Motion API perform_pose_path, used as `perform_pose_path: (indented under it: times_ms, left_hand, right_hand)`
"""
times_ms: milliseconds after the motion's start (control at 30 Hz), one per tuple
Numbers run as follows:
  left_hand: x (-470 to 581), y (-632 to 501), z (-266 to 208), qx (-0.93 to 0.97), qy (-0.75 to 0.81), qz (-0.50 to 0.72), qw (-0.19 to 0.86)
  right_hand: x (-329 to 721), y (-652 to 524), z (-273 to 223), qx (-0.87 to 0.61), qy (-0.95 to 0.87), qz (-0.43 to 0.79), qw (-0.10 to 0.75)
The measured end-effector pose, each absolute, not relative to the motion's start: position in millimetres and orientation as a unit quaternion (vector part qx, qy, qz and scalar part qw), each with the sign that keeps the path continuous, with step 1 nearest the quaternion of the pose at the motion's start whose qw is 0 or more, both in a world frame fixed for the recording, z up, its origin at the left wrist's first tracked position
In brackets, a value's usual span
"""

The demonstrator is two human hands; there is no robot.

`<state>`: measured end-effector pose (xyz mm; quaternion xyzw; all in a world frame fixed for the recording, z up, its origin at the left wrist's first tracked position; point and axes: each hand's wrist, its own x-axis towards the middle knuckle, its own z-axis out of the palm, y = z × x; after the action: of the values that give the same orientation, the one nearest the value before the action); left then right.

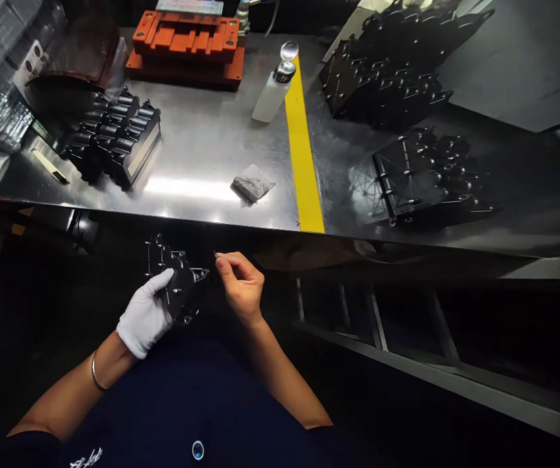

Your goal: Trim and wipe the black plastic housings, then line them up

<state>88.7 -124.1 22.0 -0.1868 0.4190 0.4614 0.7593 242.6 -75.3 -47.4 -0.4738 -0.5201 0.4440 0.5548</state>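
Note:
My left hand (146,315), in a white glove, grips a black molded part (177,289) with bright metal-ringed holes and several projecting lugs. The part is held in front of my body, just below the bench edge. To its right is my bare right hand (243,283), thumb and forefinger pinched together. A small dark tip shows at the pinch, too small to name. The right hand is apart from the black part. On the bench beyond them lies a grey folded cloth or pad (253,182).
The metal bench (192,149) carries black parts in a stack (117,136), an orange fixture (185,49) and a white bottle with a metal top (271,94). Right of a yellow tape strip (304,149) stand more black parts (382,71). A metal frame (407,364) is at lower right.

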Motion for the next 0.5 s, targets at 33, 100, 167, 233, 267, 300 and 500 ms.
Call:
perform_pose_path:
  times_ms: [33, 100, 167, 233, 267, 300, 500]
  left_hand:
    - [88, -125, 24, -0.194, 0.423, 0.455, 0.759]
    - [87, -125, 25, -0.204, 0.428, 0.457, 0.753]
    - [85, -123, 24, -0.208, 0.420, 0.471, 0.747]
    - [84, -120, 22, -0.207, 0.413, 0.479, 0.746]
    - [84, -119, 20, -0.207, 0.412, 0.480, 0.746]
    - [84, -118, 19, -0.207, 0.413, 0.480, 0.746]
    - [83, -120, 12, -0.196, 0.424, 0.483, 0.741]
  right_hand:
    - [245, -74, -47, -0.488, -0.506, 0.444, 0.555]
    - [248, -75, -44, -0.488, -0.506, 0.457, 0.545]
    - [249, -80, -37, -0.455, -0.533, 0.478, 0.529]
    - [248, -85, -29, -0.421, -0.556, 0.492, 0.521]
    - [248, -87, -25, -0.410, -0.562, 0.495, 0.521]
    - [247, -89, -23, -0.402, -0.567, 0.494, 0.522]
    - [245, -88, -25, -0.403, -0.581, 0.480, 0.519]
